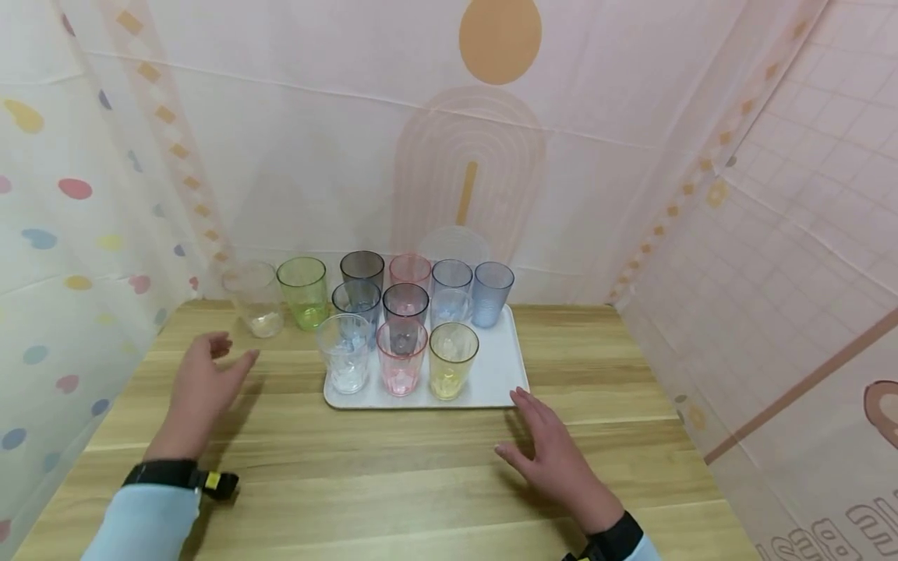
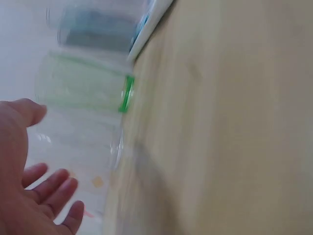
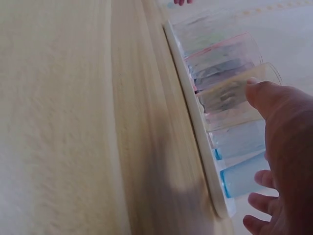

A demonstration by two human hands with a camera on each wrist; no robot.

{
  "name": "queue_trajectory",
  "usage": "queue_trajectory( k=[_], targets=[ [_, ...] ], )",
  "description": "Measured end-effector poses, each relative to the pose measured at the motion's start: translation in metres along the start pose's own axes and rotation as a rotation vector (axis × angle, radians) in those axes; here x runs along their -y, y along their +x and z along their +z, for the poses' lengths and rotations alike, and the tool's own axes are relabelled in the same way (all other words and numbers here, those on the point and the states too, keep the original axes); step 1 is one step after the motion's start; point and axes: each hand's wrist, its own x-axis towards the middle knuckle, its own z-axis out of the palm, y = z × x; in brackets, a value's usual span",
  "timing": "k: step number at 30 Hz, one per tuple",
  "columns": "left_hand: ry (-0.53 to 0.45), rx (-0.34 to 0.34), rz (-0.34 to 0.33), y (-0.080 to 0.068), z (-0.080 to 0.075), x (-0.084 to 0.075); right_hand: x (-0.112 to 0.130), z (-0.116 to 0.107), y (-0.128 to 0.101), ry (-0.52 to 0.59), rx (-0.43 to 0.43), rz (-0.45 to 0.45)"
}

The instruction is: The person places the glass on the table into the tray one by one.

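My left hand (image 1: 206,382) hovers over the table at the left, fingers loosely bent and thumb apart, holding nothing. Just beyond its fingertips stands a clear glass (image 1: 256,300), upright on the wood beside a green glass (image 1: 303,292). In the left wrist view the clear glass (image 2: 80,139) shows between thumb and fingers, apart from them. A white tray (image 1: 500,374) carries several tinted glasses, with a clear glass (image 1: 345,358), a pink glass (image 1: 402,362) and a yellow glass (image 1: 453,365) along its front. My right hand (image 1: 554,460) is spread at the tray's front right corner, fingertips right by the rim.
Behind on the tray stand dark grey, pink and blue glasses, among them a blue glass (image 1: 493,294) at the right end. The wooden table (image 1: 365,483) stretches in front. Printed cloth (image 1: 316,156) hangs at the back and both sides.
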Motion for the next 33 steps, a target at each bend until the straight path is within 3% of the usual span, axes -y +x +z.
queue_trajectory(
  k=[4,8,11,16,20,25,30,33],
  targets=[
    [-0.075,-0.063,-0.004,0.037,-0.007,0.001,0.000,0.002,-0.003,0.035,0.027,0.006],
    [-0.145,-0.062,0.034,0.065,-0.007,-0.002,0.002,0.004,-0.006,0.068,0.029,0.003],
    [-0.198,-0.047,0.067,0.080,-0.003,-0.002,0.004,0.005,-0.006,0.099,0.032,-0.004],
    [-0.240,-0.058,0.099,0.093,0.003,0.000,0.008,0.008,-0.006,0.114,0.033,-0.022],
    [-0.238,-0.079,0.099,0.094,0.005,0.000,0.007,0.009,-0.007,0.113,0.024,-0.026],
    [-0.243,-0.081,0.077,0.084,0.002,-0.002,0.005,0.008,-0.008,0.117,0.024,-0.004],
    [-0.187,-0.055,0.089,0.062,-0.009,-0.001,0.005,0.006,-0.008,0.132,0.032,0.022],
    [-0.129,-0.055,0.129,0.042,-0.017,-0.002,0.006,0.006,-0.008,0.134,0.018,0.021]
  ],
)
